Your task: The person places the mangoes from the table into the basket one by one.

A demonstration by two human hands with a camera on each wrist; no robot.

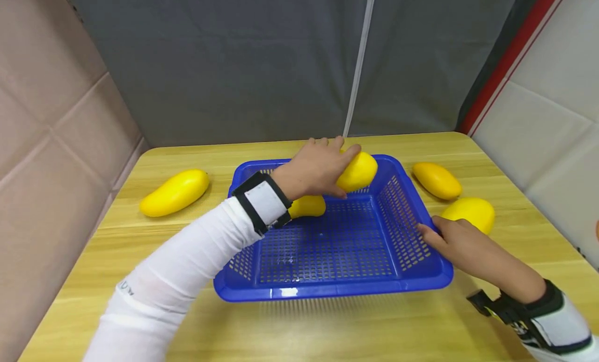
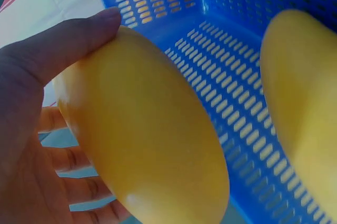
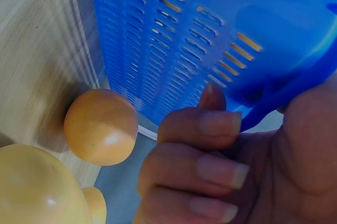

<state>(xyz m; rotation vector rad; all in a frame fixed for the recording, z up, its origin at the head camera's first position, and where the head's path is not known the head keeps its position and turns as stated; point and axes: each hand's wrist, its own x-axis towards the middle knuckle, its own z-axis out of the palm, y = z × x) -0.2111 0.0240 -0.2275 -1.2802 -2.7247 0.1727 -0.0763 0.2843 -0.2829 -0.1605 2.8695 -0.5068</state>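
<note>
My left hand grips a yellow mango over the far part of a blue plastic basket. In the left wrist view the thumb lies on one side of this mango, with the fingers on the other. A second mango lies inside the basket, partly hidden by my left wrist. On the basket's right side, my right hand holds the rim; in the right wrist view its fingers curl beneath the rim, against the perforated wall.
An orange-yellow mango and a yellow mango lie on the wooden table, right of the basket. Another mango lies at the left. A grey curtain hangs behind the table, with padded walls at both sides.
</note>
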